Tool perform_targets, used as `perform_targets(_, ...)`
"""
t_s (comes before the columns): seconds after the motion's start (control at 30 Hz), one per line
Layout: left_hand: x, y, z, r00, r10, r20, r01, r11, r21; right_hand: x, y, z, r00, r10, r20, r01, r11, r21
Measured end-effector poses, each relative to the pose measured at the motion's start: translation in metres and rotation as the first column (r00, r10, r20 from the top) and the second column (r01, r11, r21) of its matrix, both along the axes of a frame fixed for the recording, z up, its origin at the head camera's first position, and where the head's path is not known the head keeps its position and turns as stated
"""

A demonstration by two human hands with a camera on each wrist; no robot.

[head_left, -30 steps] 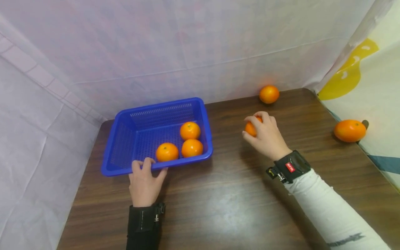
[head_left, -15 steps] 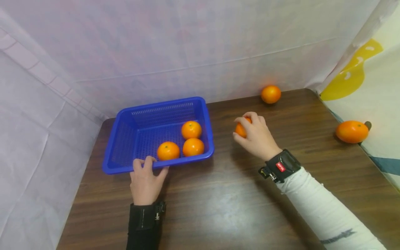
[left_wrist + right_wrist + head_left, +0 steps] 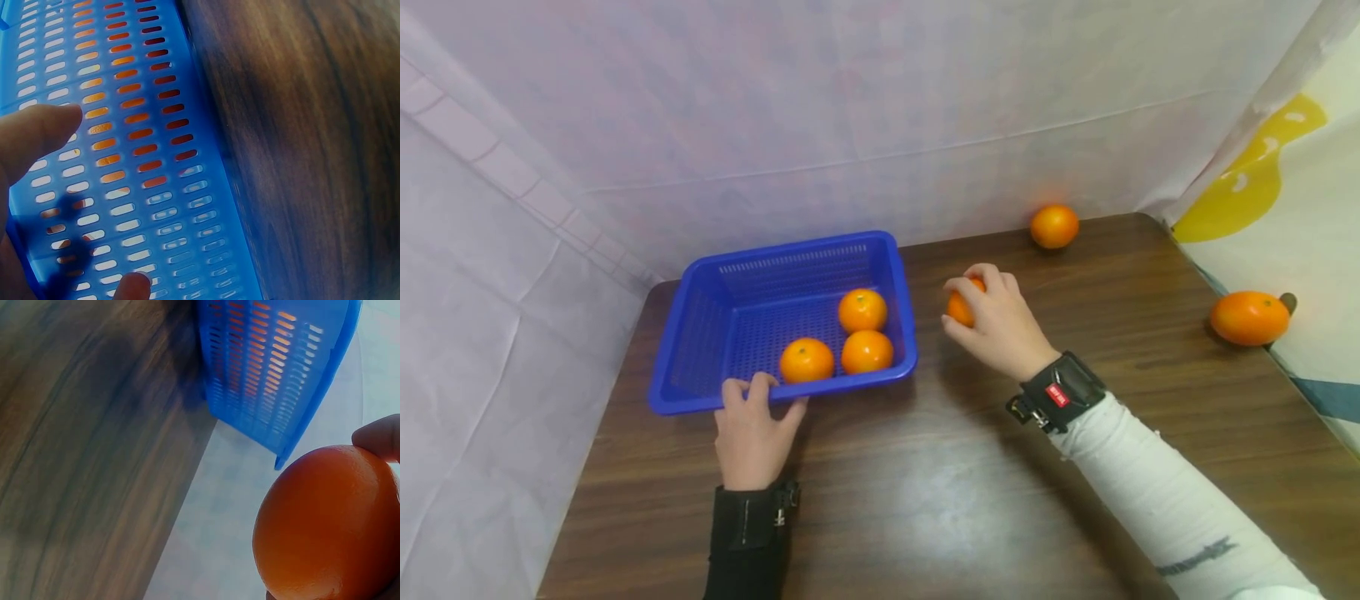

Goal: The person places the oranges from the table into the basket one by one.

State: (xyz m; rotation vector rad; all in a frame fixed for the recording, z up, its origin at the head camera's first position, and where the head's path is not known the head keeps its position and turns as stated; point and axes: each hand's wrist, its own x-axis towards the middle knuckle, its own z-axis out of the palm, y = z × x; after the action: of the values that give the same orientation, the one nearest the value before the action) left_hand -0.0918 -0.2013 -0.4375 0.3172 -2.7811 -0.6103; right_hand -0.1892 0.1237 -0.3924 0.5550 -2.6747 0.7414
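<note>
In the head view my right hand (image 3: 1000, 329) grips an orange (image 3: 962, 308) a short way right of the blue plastic basket (image 3: 700, 404). The right wrist view shows that orange (image 3: 328, 525) up close, with a fingertip on its upper side and the slotted basket wall (image 3: 269, 425) beyond. My left hand (image 3: 754, 437) holds the basket's front rim, fingers over the edge and thumb against the outer wall. Seen from the left wrist, the thumb (image 3: 47, 128) lies along the slotted wall. Inside the basket, at its right front, lie three oranges, one (image 3: 807, 361) close to my left fingers.
Another orange (image 3: 1054, 227) sits at the table's back edge by the pale curtain (image 3: 850, 100). One more orange fruit (image 3: 1250, 318) lies at the right table edge, with a small dark object (image 3: 1288, 302) behind it. The table (image 3: 910, 500) has a brown wood-grain top.
My right hand has moved left toward the basket with the orange in its grip. The left hand keeps its hold on the basket rim. The head view has shifted slightly.
</note>
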Motion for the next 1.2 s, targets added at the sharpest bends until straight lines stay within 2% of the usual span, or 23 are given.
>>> perform_targets(0.33,-0.002,-0.002,-0.004,1.0,-0.004,-0.028,0.004,1.0,-0.011,-0.003,-0.018,0.003,0.999,0.05,-0.011,-0.05,0.999,-0.002)
perform_targets(0.57,-0.002,-0.002,-0.005,1.0,0.004,-0.018,-0.004,1.0,-0.007,-0.004,-0.03,0.005,0.997,0.073,-0.012,-0.073,0.997,0.008)
perform_targets(0.87,-0.002,-0.001,-0.003,0.999,-0.002,-0.04,0.002,1.0,-0.012,-0.007,-0.044,0.014,0.995,0.096,-0.034,-0.096,0.995,0.005)
perform_targets(1.2,-0.001,-0.001,-0.002,0.999,0.0,-0.034,-0.001,1.0,-0.015,-0.011,-0.059,0.021,0.99,0.133,-0.046,-0.132,0.991,0.014)
